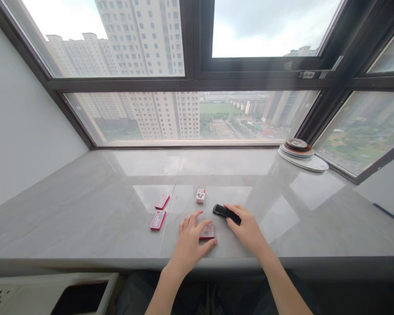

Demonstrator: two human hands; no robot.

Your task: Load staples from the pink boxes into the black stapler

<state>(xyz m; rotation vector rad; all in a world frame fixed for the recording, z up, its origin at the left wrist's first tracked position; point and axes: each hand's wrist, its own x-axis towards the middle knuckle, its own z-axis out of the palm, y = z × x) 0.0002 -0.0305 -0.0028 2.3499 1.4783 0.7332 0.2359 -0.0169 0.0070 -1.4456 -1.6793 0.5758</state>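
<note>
Right hand [247, 227] on the black stapler [220, 211], and it's a proper hold: my fingers curl over the far side, my thumb presses the near side, and the front end pokes out past my grip, pointing away and to the left. The stapler lies flat on the grey sill [95, 210].

Over to my left hand [191, 239], to the left of the stapler and a little nearer my body: thumb and index stand wide apart, the other fingers loosely bent, and between them sits 1 red box [207, 232]. My thumb is right at its near edge, my hand hides part of it, and I can't tell whether my fingers actually touch it.

Left of the stapler and slightly beyond it, the white box [200, 195] sits clear of my hands. Well out to the stapler's left, here are 2 more boxes, the far box [162, 201] and the near box [158, 220], lying just beside each other, both at a slant. Far off to the stapler's right and beyond it, a stack of plates [310, 164] fills the corner by the window frame [249, 85].
</note>
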